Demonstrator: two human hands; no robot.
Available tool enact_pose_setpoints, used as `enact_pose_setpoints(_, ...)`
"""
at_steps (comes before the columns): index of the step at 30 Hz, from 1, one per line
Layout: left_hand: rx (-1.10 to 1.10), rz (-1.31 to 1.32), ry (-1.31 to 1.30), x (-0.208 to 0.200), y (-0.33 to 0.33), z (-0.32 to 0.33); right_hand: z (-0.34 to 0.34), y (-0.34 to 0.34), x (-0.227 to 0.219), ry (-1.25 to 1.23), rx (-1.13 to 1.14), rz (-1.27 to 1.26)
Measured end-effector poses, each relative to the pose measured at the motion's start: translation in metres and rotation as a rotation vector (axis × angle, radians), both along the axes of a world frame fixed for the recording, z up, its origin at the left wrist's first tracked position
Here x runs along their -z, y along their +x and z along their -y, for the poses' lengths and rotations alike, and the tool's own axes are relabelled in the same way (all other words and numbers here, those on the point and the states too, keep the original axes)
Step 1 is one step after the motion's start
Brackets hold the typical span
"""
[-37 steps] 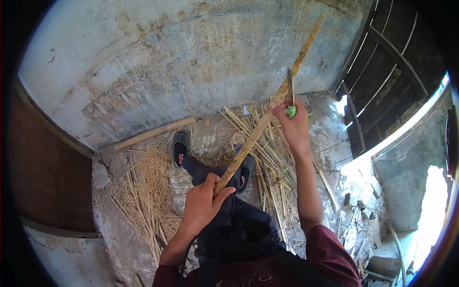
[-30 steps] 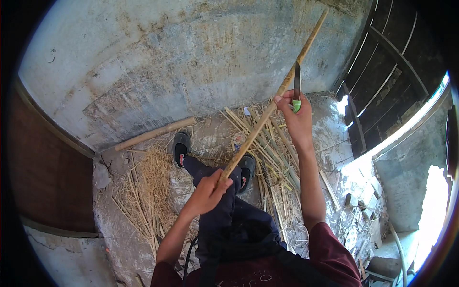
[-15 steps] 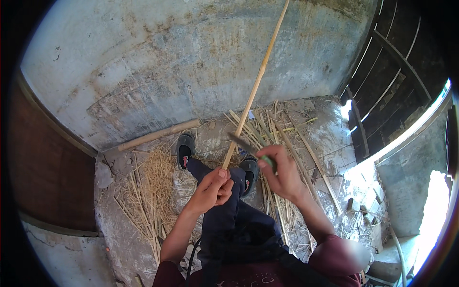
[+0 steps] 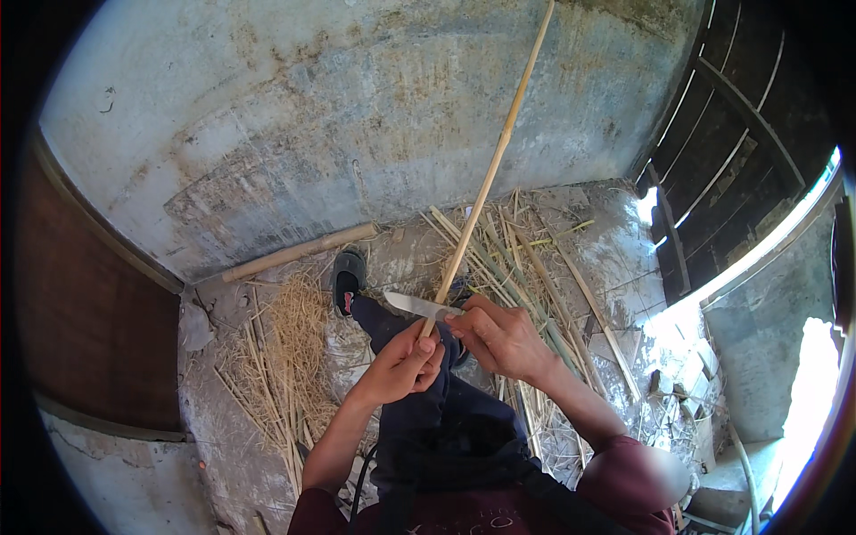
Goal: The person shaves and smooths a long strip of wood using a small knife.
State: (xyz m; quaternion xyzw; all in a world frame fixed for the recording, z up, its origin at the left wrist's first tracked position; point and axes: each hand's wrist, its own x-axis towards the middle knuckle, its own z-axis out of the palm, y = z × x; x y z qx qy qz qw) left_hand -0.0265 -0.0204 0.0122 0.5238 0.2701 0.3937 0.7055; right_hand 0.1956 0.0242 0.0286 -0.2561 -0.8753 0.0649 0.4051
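A long, narrow bamboo strip (image 4: 492, 169) slants up and away from me, its far end reaching the top of the picture. My left hand (image 4: 403, 364) is closed around its near end, above my thigh. My right hand (image 4: 501, 337) grips a knife (image 4: 412, 304) whose handle is hidden in the fingers. The pale blade lies across the strip just beyond my left hand, its tip pointing left. Both hands are close together, with the right thumb near the strip.
Split bamboo strips (image 4: 539, 267) lie in a heap on the floor to the right. Pale shavings (image 4: 292, 334) are piled at the left, near a thick bamboo pole (image 4: 299, 252) along the wall (image 4: 294, 134). My shoe (image 4: 349, 278) stands between them. Rubble (image 4: 687, 383) lies at the far right.
The knife has come down the strip toward my left hand, and its blade has turned more crosswise. The strip's far end has swung slightly right.
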Motion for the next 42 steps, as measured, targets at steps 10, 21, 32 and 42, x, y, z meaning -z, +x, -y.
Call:
enact_pose_setpoints(10,0.056,0.035,-0.025,0.000,-0.003,0.004,0.002,0.007,-0.001,-0.005,-0.020,-0.086)
enact_pose_setpoints(21,-0.047,-0.133,0.002,-0.012,0.002,0.012,-0.011,0.017,-0.005,0.002,0.007,-0.162)
enact_pose_setpoints(32,-0.168,-0.488,0.251,-0.004,-0.001,0.003,-0.010,0.025,-0.005,0.006,0.028,-0.015)
enact_pose_setpoints(42,-0.193,-0.592,0.317,-0.002,-0.002,0.005,-0.005,0.017,-0.005,0.018,-0.032,-0.077)
